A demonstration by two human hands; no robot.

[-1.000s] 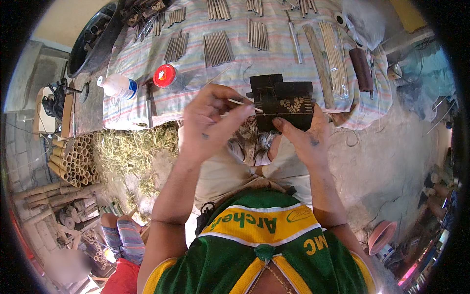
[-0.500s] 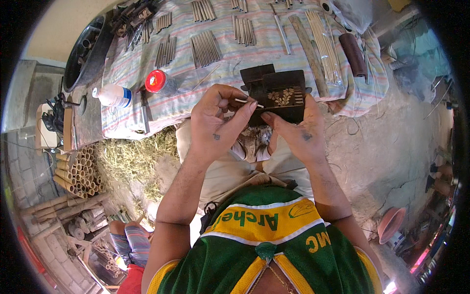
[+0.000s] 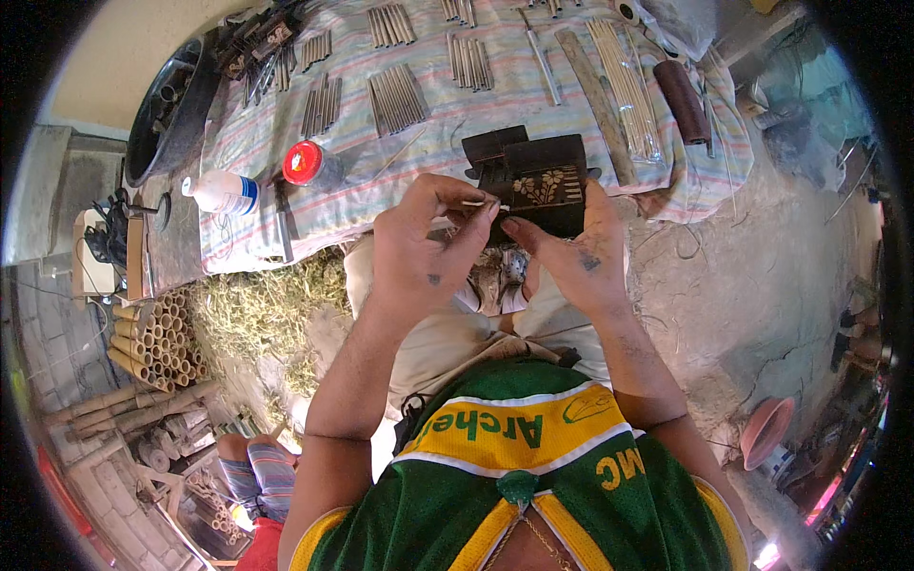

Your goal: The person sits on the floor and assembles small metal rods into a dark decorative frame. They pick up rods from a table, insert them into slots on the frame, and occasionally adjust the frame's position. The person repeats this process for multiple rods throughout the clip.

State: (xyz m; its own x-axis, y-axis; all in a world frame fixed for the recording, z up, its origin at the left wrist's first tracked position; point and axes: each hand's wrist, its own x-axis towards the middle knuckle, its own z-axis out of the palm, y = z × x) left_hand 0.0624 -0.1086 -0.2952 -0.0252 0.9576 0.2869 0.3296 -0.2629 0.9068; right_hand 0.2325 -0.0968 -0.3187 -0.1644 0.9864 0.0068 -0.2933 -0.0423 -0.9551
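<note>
Head view: a person sits by a striped cloth (image 3: 457, 124) spread on the ground, both hands raised over the lap.
Left hand (image 3: 424, 252): its grip is pinched narrow on a thin pale sliver (image 3: 481, 203), thumb and forefinger closed on it, the tip pointing right toward the box.
Right hand (image 3: 571, 252): its grip is wrapped on the near side of a dark wooden box (image 3: 533, 181), fingers under it, thumb up beside the sliver.
Box: held just above the near edge of the cloth, between the two hands, with a pale carved flower pattern on its face; it tilts a little toward the person.
Far side: rows of thin sticks (image 3: 395, 95) lie in bundles across the cloth, and a long bundle of pale rods (image 3: 628, 86) lies on the right.
Right: a dark roll (image 3: 681, 100) sits near the cloth's right edge.
Left: a red-capped jar (image 3: 309, 164) and a white bottle (image 3: 221, 193) lie at the cloth's left end, a black pan (image 3: 167, 105) beyond them.
Near left: cut bamboo tubes (image 3: 152, 338) are stacked on the ground, dry grass (image 3: 267, 305) beside them.
Near right: a pink bowl (image 3: 766, 428) sits on the bare ground.
</note>
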